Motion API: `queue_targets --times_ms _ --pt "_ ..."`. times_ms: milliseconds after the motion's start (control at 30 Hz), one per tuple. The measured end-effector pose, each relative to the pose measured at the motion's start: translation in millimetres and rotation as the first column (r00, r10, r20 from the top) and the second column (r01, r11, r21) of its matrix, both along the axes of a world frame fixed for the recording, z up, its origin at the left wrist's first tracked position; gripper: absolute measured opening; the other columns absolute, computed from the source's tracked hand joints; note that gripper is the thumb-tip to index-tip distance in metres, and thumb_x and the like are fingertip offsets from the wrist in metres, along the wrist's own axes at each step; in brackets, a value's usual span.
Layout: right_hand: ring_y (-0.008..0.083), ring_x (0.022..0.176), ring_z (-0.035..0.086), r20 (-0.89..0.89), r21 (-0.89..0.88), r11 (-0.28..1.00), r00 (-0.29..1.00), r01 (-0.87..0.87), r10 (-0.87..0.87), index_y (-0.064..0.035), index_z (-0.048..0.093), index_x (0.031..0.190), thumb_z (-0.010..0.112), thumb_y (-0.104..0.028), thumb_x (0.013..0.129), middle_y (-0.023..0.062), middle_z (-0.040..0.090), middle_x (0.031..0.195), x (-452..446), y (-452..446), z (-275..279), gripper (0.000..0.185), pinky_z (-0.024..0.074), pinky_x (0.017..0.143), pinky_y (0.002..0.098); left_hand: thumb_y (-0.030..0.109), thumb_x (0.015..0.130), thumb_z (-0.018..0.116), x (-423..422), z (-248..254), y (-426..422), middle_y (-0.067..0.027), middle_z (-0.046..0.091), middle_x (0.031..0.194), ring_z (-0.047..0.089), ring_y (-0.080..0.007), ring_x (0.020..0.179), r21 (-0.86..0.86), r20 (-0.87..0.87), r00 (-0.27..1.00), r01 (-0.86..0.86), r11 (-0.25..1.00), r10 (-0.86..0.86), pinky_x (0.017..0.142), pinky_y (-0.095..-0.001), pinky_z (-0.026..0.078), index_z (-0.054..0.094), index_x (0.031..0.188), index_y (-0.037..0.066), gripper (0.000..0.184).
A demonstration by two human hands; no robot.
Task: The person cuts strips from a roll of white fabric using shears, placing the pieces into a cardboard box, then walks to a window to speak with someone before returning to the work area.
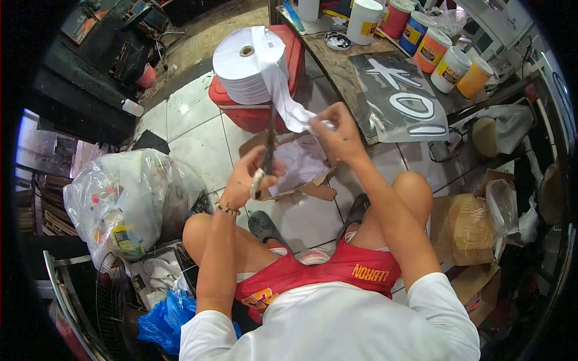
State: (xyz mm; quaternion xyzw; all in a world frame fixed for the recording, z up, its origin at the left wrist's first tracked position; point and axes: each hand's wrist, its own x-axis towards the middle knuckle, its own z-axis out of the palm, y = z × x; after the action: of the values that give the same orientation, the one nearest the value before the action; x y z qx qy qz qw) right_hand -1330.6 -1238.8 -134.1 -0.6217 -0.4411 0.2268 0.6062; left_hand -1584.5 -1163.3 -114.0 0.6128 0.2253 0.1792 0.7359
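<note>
A large stack of white rolled strip [241,66] rests on a red cooler box [294,60]. From its top a white strip [274,81] hangs down and across to my right hand [338,135], whose fingers pinch its end. My left hand [251,174] is wrapped round the handle of dark scissors [269,135], and the blades point up beside the hanging strip. Below both hands, an open cardboard box [322,188] on the tiled floor holds white cloth pieces [299,163].
A worktable [325,51] at the upper right carries paint jars [415,30] and a dark lettered sheet [400,96]. Clear plastic bags [129,192] lie at the left, beside a blue bag [168,319]. A taped cardboard box [463,228] stands at the right.
</note>
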Motion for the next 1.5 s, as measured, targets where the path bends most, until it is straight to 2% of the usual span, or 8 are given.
queue_targets --times_ms 133,267,467,833,967,1267,1367,1500 --pt "0.0138 0.093 0.061 -0.347 0.182 0.983 0.937 0.026 0.04 -0.0053 0.053 0.099 0.068 -0.004 0.086 0.0096 0.067 0.101 28 -27 23 0.02 0.0488 0.083 0.0293 0.01 0.08 0.077 3 -17 -16 -0.0175 0.057 0.13 0.058 -0.0244 0.117 -0.114 -0.086 0.921 0.369 0.923 -0.379 0.097 -0.0353 0.046 0.031 0.146 0.004 0.08" --pt "0.0141 0.097 0.061 -0.363 0.184 0.982 0.932 0.054 0.017 -0.005 0.053 0.101 0.066 0.002 0.086 0.0109 0.067 0.106 41 -50 45 0.021 0.049 0.087 0.0283 0.011 0.08 0.078 20 -22 -32 -0.0165 0.053 0.137 0.051 -0.0228 0.125 -0.202 -0.033 0.826 0.546 0.813 -0.562 0.105 -0.0367 0.039 0.027 0.148 0.004 0.085" --pt "0.015 0.103 0.061 -0.136 0.089 0.987 0.98 -0.13 0.142 -0.0025 0.054 0.113 0.072 -0.002 0.083 0.0125 0.062 0.121 39 -75 56 0.035 0.0481 0.09 0.0279 0.013 0.077 0.078 39 -18 -24 -0.0149 0.051 0.138 0.047 -0.0202 0.127 -0.016 -0.156 0.855 0.499 0.866 -0.495 0.107 -0.0358 0.036 0.029 0.146 0.003 0.086" --pt "0.015 0.102 0.061 -0.3 -0.163 0.942 0.924 -0.294 0.237 0.0021 0.046 0.135 0.076 -0.005 0.079 0.0123 0.061 0.119 32 -86 42 0.063 0.0492 0.087 0.0288 0.01 0.069 0.081 50 -17 -2 -0.0164 0.055 0.134 0.054 -0.0212 0.121 0.092 -0.142 0.924 0.369 0.925 -0.354 0.106 -0.0351 0.041 0.035 0.144 -0.001 0.089" --pt "0.0158 0.102 0.061 -0.295 -0.19 0.926 0.918 -0.326 0.263 0.0059 0.047 0.132 0.074 -0.001 0.078 0.0117 0.064 0.11 36 -82 42 0.061 0.0478 0.09 0.0289 0.008 0.068 0.079 44 -7 -5 -0.0151 0.061 0.126 0.06 -0.0192 0.111 0.106 -0.169 0.926 0.356 0.928 -0.336 0.099 -0.0334 0.047 0.041 0.14 -0.002 0.082" --pt "0.0072 0.08 0.059 -0.428 -0.227 0.915 0.878 -0.332 0.213 -0.0007 0.065 0.111 0.073 -0.025 0.087 0.0021 0.066 0.095 32 -68 53 0.035 0.0463 0.072 0.0241 0.006 0.071 0.077 37 -7 -8 -0.0138 0.065 0.117 0.061 -0.0157 0.105 0.051 -0.164 0.922 0.363 0.93 -0.351 0.089 -0.0307 0.051 0.045 0.138 -0.002 0.074" --pt "0.0068 0.083 0.056 -0.449 -0.23 0.887 0.852 -0.401 0.269 -0.0008 0.068 0.102 0.073 -0.024 0.087 0.0043 0.063 0.107 38 -68 54 0.028 0.0455 0.073 0.0249 0.008 0.073 0.077 35 -7 -11 -0.0142 0.066 0.116 0.062 -0.0163 0.105 -0.001 -0.182 0.909 0.382 0.924 -0.376 0.089 -0.0305 0.052 0.046 0.137 -0.002 0.072" --pt "0.0121 0.114 0.054 -0.126 0.085 0.896 0.887 -0.436 0.443 0.0003 0.069 0.111 0.07 -0.019 0.088 0.009 0.042 0.144 37 -66 58 0.03 0.0444 0.092 0.0268 0.006 0.075 0.076 30 13 -23 -0.0169 0.066 0.116 0.065 -0.0198 0.104 -0.065 -0.062 0.909 0.409 0.91 -0.413 0.089 -0.032 0.053 0.046 0.137 -0.002 0.069"
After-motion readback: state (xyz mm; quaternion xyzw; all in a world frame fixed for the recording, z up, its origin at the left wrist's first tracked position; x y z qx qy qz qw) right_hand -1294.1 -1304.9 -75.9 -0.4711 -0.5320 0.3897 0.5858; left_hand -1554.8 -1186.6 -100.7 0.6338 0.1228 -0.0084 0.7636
